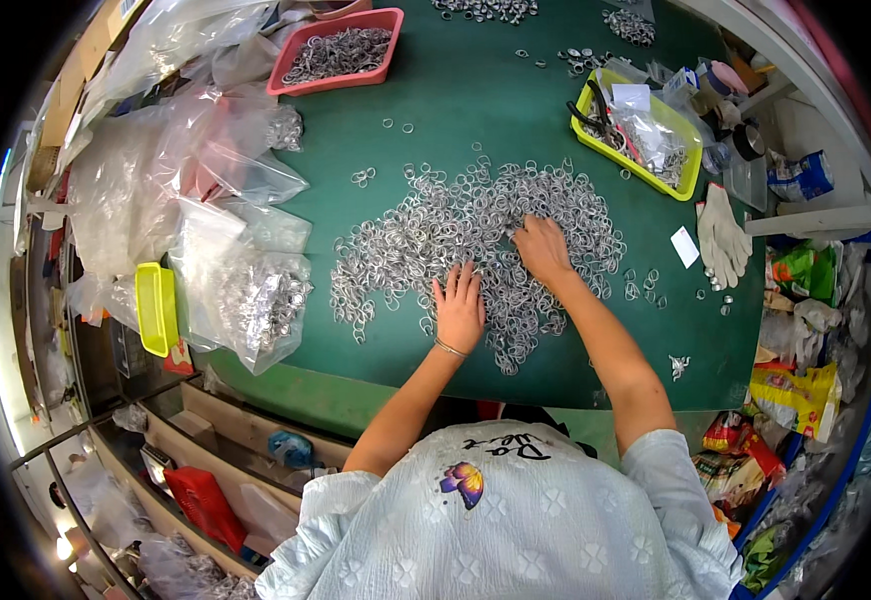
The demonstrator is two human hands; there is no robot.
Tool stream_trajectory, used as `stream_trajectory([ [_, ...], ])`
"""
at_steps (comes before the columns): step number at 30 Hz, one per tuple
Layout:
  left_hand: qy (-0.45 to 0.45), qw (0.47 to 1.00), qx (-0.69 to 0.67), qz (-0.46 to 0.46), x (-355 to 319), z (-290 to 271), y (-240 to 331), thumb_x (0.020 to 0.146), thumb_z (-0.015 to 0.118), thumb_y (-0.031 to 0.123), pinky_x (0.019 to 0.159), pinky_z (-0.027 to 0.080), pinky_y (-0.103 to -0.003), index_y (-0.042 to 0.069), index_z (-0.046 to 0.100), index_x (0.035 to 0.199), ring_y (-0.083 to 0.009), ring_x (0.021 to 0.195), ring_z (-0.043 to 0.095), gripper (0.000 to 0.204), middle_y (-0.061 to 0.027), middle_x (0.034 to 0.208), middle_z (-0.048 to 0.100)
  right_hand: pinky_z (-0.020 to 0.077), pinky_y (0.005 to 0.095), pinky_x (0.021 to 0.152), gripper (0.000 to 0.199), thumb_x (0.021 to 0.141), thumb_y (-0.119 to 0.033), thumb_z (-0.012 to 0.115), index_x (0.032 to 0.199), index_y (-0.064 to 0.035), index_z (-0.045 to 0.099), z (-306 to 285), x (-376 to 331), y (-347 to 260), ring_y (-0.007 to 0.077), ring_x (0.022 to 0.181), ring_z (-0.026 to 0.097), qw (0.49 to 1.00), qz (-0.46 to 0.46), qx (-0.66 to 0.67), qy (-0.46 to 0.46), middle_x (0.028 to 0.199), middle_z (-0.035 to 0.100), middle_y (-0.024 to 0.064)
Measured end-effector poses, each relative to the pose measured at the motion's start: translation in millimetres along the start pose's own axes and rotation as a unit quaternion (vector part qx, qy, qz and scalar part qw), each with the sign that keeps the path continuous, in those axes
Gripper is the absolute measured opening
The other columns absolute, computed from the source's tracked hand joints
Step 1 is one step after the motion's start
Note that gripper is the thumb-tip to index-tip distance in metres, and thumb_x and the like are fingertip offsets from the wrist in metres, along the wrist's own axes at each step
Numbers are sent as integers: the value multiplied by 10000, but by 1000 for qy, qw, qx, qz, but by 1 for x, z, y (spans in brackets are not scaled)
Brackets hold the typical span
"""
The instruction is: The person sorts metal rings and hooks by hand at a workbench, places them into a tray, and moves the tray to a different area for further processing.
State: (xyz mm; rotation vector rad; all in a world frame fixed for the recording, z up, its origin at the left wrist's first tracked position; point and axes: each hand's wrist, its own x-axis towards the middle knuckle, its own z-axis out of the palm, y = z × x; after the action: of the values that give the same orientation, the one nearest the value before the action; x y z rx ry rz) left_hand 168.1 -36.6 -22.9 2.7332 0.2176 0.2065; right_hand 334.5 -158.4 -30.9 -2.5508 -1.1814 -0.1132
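Observation:
A wide heap of small silver metal rings [436,235] is spread over the middle of the green tabletop [346,130]. My left hand [461,312], with a thin bracelet at its wrist, lies on the near side of the heap, fingers stretched out and slightly apart over the rings. Farther in and to the right, my right hand [544,248] is bent down into the heap. Its fingers are curled together at the tips, and whatever they pinch is hidden.
At the far left stands a pink tray [392,72] of rings. A yellow-green basket [694,180] holds pliers and bags at the right, near white gloves [724,240]. Plastic bags [241,300] of metal pieces and a small yellow tray [157,310] line the left edge.

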Motion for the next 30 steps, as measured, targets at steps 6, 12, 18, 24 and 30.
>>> stream_trajectory([
  [6,113,989,-97,-8,2,-17,10,778,536,60,942,289,-491,43,517,1116,-313,1167,367,339,-146,1276,394,350,328,537,159,783,-144,614,800,14,626,-16,-18,-3,204,564,448,930,215,292,69,663,462,85],
  [12,55,853,-496,-155,32,-11,27,831,545,45,688,450,-238,-15,516,1098,-166,827,584,276,-97,959,602,309,250,516,121,798,-103,596,796,17,609,-41,-43,-23,93,576,378,843,255,473,-15,647,437,15],
  [18,-15,783,-579,-226,36,4,30,803,579,35,574,471,-218,-58,594,906,-96,624,589,140,-67,714,625,332,263,490,139,796,-123,607,817,14,608,-39,-60,-29,100,539,402,834,264,483,-33,610,466,23],
  [24,37,849,-476,-226,33,-17,42,796,599,37,595,487,-221,-56,600,884,-108,666,608,128,-85,762,642,352,297,488,151,787,-144,603,842,-3,605,-48,-59,-42,164,512,432,898,253,358,17,602,482,102],
  [30,65,842,-487,-221,30,-18,49,784,606,25,601,492,-227,-49,605,874,-108,654,606,117,-81,745,641,385,320,520,157,780,-150,599,834,-3,603,-61,-52,-53,210,549,504,890,273,352,-94,625,527,110],
])
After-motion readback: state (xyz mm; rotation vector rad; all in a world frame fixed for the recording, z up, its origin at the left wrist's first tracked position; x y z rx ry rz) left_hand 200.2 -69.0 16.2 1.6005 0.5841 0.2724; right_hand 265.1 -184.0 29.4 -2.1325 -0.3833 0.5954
